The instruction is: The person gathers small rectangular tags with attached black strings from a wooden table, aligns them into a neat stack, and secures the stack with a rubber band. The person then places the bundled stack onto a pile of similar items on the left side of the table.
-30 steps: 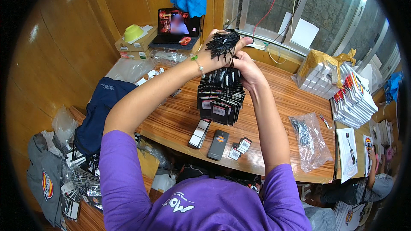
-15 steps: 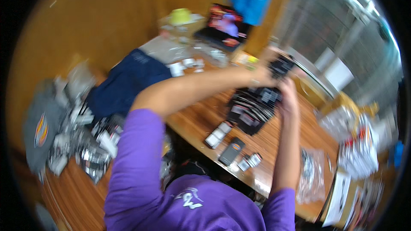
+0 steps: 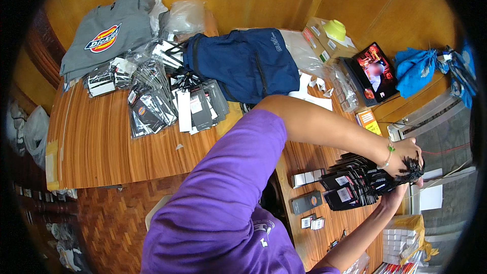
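Near view: a purple sleeve [image 3: 223, 208] fills the lower centre. Beyond it, on the wooden table [image 3: 96, 142], lie a dark flat case [image 3: 306, 202] and small white boxes [image 3: 307, 177]. The right hand [image 3: 393, 200], palm up, supports a bundle of black hang tags [image 3: 355, 185] from below; its fingers are hidden, so their closure cannot be told. The left hand [image 3: 406, 155] is closed over the bundle's black strings [image 3: 412, 170] at the table's window-side edge. Farther off: a tablet [image 3: 374, 71], a navy bag [image 3: 243, 63], bagged tags [image 3: 162, 104] and a grey shirt [image 3: 109, 33].
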A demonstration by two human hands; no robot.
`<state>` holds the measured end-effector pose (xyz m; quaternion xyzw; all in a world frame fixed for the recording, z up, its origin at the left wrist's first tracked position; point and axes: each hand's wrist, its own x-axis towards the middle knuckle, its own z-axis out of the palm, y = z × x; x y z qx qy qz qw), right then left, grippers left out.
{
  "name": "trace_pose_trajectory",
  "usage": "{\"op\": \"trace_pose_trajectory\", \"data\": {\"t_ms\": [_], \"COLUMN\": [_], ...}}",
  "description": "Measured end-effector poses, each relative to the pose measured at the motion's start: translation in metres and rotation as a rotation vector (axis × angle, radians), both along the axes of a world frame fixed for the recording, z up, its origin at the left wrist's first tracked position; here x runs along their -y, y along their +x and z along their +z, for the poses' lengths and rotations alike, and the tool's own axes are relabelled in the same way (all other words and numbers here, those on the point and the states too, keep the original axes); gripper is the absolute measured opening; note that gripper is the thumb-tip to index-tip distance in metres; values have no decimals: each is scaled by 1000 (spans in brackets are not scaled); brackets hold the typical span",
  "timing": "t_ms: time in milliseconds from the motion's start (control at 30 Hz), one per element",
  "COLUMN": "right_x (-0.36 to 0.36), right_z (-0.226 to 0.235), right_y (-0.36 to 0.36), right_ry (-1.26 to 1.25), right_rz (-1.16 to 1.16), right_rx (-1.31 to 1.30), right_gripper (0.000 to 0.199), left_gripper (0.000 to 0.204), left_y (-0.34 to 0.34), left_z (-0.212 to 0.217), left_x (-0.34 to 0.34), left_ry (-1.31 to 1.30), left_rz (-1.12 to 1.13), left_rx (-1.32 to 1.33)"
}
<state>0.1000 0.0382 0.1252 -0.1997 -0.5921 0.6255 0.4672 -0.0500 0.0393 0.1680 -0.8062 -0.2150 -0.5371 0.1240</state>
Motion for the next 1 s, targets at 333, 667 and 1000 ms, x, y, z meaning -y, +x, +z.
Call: {"op": "trace_pose_trajectory", "data": {"t_ms": [333,667,1000], "right_x": [3,30,30], "right_z": [7,35,24], "right_y": [-7,-50,-62], "right_ry": [-88,-106,149], "right_rz": [59,83,60], "right_rx": [54,66,166], "right_gripper": [53,37,25], "left_gripper": [37,51,64], "left_y": [-31,-47,-54], "left_z": [7,31,45], "left_x": [13,24,22], "left_ry": [-168,-372,-1146], "left_rz": [-236,-109,-140], "left_rx": [-237,-256,-173]}}
